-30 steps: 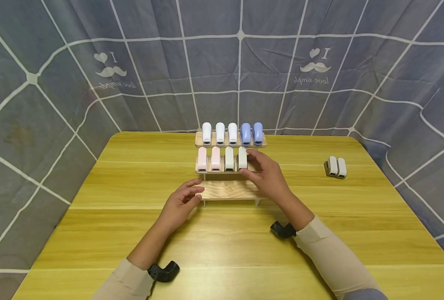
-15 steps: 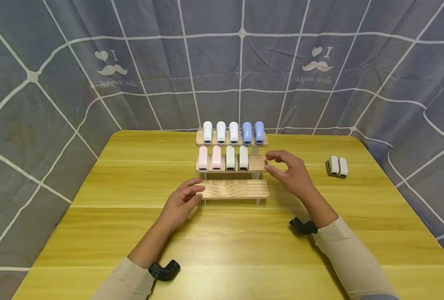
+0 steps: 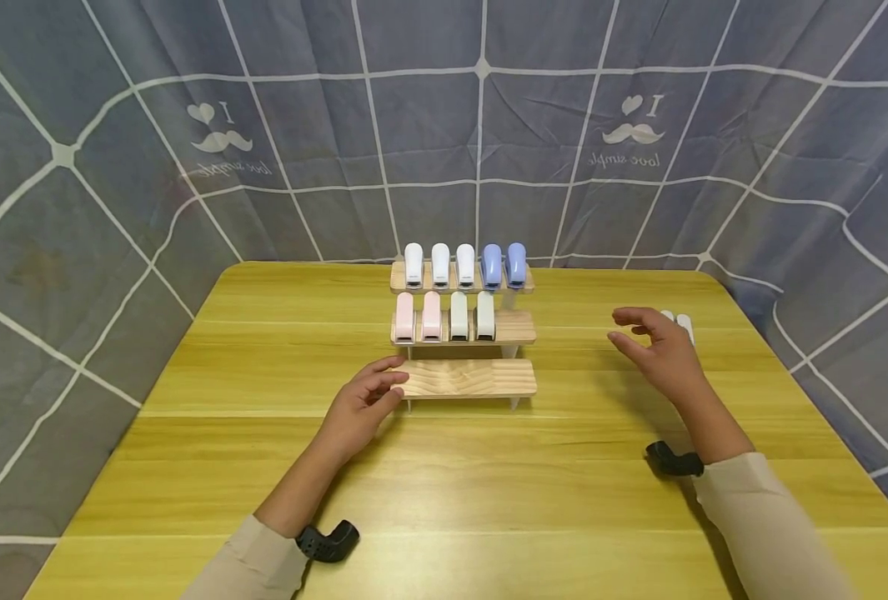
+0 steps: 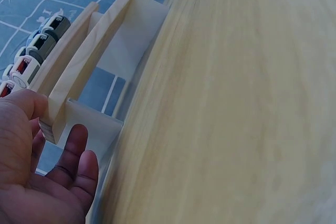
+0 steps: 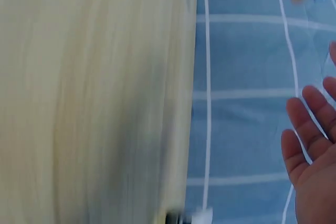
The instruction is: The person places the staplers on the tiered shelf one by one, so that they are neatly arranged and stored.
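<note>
A three-tier wooden stand (image 3: 481, 379) on white supports bears small staplers. Its top tier has three white staplers (image 3: 439, 265) and two blue staplers (image 3: 516, 264). On the middle tier stand two pink staplers (image 3: 432, 317) and two pale grey staplers (image 3: 484, 316); the bottom tier is bare. My left hand (image 3: 361, 410) holds the left end of the bottom tier, thumb on the board (image 4: 86, 61), its lower fingers loose. My right hand (image 3: 661, 352), fingers relaxed and holding nothing, is over the table at right, partly hiding two whitish staplers (image 3: 685, 327).
The yellow wood-grain table (image 3: 444, 492) spreads out around the stand. A grey curtain (image 3: 428, 125) with white grid lines closes off the back and both sides. A black wrist camera (image 3: 672, 460) sits on the right wrist, another black camera (image 3: 328, 542) on the left.
My right hand has left the rightmost pale grey stapler on the middle tier and moved right to the two loose staplers. My left hand has stayed at the stand.
</note>
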{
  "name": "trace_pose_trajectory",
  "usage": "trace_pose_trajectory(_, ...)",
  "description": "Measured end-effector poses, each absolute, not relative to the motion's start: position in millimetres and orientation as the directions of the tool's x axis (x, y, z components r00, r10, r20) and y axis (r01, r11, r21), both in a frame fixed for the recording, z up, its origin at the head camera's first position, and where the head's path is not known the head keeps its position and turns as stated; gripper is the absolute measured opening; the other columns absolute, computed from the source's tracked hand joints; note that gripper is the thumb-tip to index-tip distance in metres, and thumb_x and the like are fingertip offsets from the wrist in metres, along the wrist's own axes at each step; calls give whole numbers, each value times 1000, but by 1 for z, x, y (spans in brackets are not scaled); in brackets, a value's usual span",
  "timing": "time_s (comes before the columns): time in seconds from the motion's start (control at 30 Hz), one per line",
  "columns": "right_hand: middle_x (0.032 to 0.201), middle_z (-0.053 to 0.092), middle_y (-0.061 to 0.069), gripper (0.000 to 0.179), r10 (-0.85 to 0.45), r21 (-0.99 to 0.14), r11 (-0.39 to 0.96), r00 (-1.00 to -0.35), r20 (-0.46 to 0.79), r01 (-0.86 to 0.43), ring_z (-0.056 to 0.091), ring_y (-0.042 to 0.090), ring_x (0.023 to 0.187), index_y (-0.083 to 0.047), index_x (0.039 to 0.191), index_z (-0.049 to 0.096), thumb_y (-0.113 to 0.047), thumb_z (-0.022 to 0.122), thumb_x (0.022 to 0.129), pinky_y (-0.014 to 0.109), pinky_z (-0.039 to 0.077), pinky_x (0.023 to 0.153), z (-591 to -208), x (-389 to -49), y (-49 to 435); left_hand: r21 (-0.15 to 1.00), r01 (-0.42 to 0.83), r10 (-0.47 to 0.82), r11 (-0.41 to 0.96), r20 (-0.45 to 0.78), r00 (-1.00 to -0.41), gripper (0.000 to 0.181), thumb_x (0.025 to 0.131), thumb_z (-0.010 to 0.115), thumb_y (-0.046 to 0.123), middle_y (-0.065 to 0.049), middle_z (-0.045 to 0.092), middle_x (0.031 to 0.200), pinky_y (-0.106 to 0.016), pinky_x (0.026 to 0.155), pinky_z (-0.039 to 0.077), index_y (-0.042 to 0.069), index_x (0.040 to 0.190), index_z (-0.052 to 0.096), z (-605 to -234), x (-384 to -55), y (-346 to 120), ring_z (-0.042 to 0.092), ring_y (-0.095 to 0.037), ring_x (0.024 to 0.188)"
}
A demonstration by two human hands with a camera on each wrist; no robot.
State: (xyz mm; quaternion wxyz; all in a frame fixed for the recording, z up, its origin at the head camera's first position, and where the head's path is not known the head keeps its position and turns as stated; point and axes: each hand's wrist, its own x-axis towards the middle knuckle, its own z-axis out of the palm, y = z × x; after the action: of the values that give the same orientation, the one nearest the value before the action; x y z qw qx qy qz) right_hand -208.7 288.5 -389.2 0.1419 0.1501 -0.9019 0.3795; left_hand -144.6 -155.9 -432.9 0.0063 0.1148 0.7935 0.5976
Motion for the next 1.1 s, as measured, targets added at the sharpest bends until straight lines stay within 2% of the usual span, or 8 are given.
trace_pose_trajectory(0.17,127,60,19,40,-82,-668,692,-950,302,-272,55,15,103,-4,133,60,-24,64,99,12,43,76,-381,-206,322,950,176,192,256,129,-973,24,99,63,12,1,51,144,-26,89,48,4,120,70,-433,-144,-156,57,-21,115)
trace_pose_trajectory(0.3,134,54,22,45,-37,-668,713,-963,268,-214,54,27,111,-2,137,55,-26,62,100,11,42,76,-379,-208,344,950,171,185,263,124,-975,23,99,63,12,2,52,144,-26,89,47,4,119,70,-433,-144,-156,57,-20,116)
trace_pose_trajectory(0.37,140,48,24,49,-36,-664,720,-966,255,-202,48,38,120,1,140,52,-26,62,100,21,44,88,-380,-209,354,949,170,184,266,123,-975,23,99,63,12,2,52,144,-26,90,47,5,119,71,-433,-144,-156,57,-20,116)
trace_pose_trajectory(0.43,148,39,25,52,-44,-675,711,-971,235,-196,38,45,130,4,142,47,-25,61,100,39,41,100,-381,-212,365,949,171,184,266,124,-975,23,99,63,12,2,52,144,-27,90,47,5,120,71,-434,-144,-156,57,-20,117)
trace_pose_trajectory(0.5,153,30,28,55,-57,-683,704,-974,219,-195,30,49,136,8,144,42,-22,60,101,59,34,102,-383,-215,374,948,177,186,264,130,-974,24,99,63,13,0,52,144,-27,90,47,4,120,70,-434,-145,-156,57,-21,117)
trace_pose_trajectory(0.57,154,24,30,58,-67,-699,691,-979,193,-185,24,52,137,10,145,37,-20,60,101,70,27,99,-385,-218,382,948,180,186,263,133,-973,24,99,63,13,-1,52,144,-27,90,47,4,120,70,-434,-145,-156,56,-21,118)
trace_pose_trajectory(0.77,153,19,38,70,-75,-715,691,-995,69,-102,20,58,137,8,153,23,-24,58,102,72,25,99,-391,-226,396,946,172,180,276,125,-976,23,98,63,12,2,52,143,-28,90,47,5,119,71,-432,-144,-156,57,-20,117)
trace_pose_trajectory(1.1,153,16,41,81,-69,-707,708,-994,-82,9,16,59,139,-2,158,14,-38,58,101,72,27,100,-402,-238,411,940,185,191,287,133,-973,23,99,63,13,1,52,144,-29,91,47,5,119,71,-432,-144,-156,56,-21,119)
